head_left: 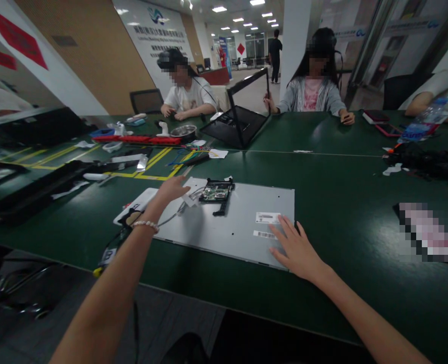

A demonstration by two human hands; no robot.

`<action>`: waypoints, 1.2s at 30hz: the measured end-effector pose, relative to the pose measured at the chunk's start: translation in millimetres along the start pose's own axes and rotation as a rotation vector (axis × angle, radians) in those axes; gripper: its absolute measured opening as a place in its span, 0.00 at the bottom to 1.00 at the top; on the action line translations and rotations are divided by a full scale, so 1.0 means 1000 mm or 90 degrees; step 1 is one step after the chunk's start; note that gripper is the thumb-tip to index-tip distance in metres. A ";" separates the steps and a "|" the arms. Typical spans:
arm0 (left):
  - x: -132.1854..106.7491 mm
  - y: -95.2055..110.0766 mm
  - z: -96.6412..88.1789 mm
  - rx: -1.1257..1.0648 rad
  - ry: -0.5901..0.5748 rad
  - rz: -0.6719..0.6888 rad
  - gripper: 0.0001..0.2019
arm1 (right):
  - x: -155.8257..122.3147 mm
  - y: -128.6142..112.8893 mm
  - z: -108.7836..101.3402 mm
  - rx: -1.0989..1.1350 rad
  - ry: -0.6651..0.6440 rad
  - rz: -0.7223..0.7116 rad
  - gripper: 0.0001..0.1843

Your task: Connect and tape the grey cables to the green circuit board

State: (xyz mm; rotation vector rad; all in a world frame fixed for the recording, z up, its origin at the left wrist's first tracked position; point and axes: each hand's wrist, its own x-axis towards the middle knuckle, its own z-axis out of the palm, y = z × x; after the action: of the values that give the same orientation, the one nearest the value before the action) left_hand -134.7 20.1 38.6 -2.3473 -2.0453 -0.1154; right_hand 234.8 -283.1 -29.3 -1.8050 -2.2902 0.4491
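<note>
A flat grey metal display panel lies on the green table in front of me. My right hand rests with spread fingers on its right end, beside two white barcode labels. My left hand is over the panel's far left part, fingers stretched forward and apart, with nothing seen in them. Close to those fingertips are a grey cable and a small white tag. The cable runs to a green circuit board in a black bracket on the panel. A white device is partly hidden behind my left wrist.
Beyond the panel, a person's hand holds a black frame above a black housing. Wires, a metal bowl and red strips are at back left. A water bottle and a pixelated object are at right.
</note>
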 end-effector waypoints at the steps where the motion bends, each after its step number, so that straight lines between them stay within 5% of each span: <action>1: -0.002 -0.006 0.001 0.005 -0.032 -0.008 0.25 | 0.000 0.000 0.000 0.000 0.000 0.001 0.37; 3: -0.007 -0.014 0.003 0.012 -0.080 -0.009 0.24 | 0.001 0.001 0.002 0.001 -0.001 0.000 0.37; 8: -0.012 -0.011 0.001 -0.080 -0.064 -0.010 0.12 | 0.001 0.001 0.004 -0.005 0.001 0.002 0.36; 11: -0.001 -0.007 -0.013 -0.188 -0.028 -0.022 0.07 | 0.001 0.001 0.004 -0.003 0.002 0.002 0.36; 16: 0.032 0.017 -0.031 -0.299 0.091 -0.041 0.14 | 0.002 0.000 0.005 0.000 0.017 -0.002 0.35; 25: 0.059 0.090 0.031 -0.416 0.117 -0.110 0.15 | 0.002 -0.002 0.001 0.019 0.014 0.007 0.35; 29: 0.055 0.088 0.044 -0.368 0.111 -0.096 0.16 | 0.003 0.000 0.001 0.029 0.005 0.006 0.35; 36: 0.042 0.056 0.033 -0.310 0.140 -0.070 0.21 | 0.003 0.002 0.003 0.057 0.004 0.004 0.36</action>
State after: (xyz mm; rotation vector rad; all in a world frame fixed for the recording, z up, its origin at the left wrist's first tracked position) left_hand -72.7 55.8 10.5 -2.3140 -2.2247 -0.9258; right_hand 234.7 -280.3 -32.6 -1.7697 -2.2241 0.5373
